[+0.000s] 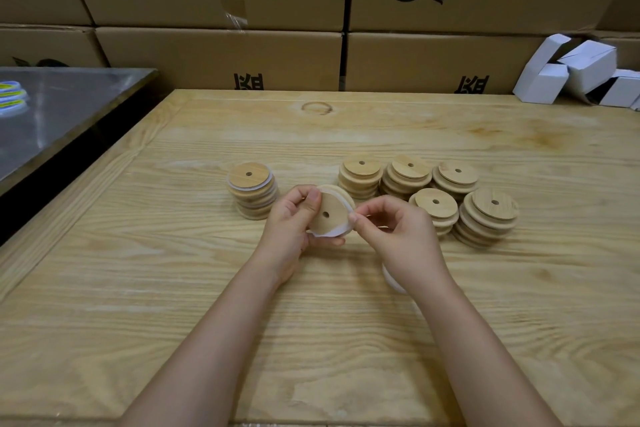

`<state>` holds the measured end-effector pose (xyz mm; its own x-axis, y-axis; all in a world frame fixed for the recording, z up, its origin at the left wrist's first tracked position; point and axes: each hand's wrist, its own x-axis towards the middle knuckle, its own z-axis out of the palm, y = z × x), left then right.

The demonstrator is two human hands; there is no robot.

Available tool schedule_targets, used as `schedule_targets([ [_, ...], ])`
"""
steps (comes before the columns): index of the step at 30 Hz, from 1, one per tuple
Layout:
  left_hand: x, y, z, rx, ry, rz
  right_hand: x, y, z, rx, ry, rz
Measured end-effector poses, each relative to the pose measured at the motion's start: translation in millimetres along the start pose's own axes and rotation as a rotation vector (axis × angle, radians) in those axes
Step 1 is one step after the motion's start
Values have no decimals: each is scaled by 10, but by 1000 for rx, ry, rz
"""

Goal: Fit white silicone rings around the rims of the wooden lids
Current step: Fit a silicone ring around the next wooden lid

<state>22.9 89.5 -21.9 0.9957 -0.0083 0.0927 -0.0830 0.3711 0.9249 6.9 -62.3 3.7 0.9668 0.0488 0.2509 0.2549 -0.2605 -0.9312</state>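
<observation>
Above the counter, the left hand is gripping a wooden lid, seemingly light and stiff, at 9 o'clock. The right hand is pinching the white silicone ring, probably soft and stretchy, at 3 o'clock.

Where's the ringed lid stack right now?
Head view: the stack stands left of centre on the table, just beyond the left hand.

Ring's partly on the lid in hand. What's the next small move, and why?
Probably draw the white ring with the right hand up over the upper right rim of the lid while the left hand holds it. The ring shows only along the lower edge, and the right fingers pinch it beside the rim.
</observation>
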Motion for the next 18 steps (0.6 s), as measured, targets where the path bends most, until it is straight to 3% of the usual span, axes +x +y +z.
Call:
schedule_targets([
  [10,-16,-48,60,99,10,67,-21,42,93,-190,85,39],
  [18,28,-93,54,74,116,73,-1,22,83,-141,81,73],
])
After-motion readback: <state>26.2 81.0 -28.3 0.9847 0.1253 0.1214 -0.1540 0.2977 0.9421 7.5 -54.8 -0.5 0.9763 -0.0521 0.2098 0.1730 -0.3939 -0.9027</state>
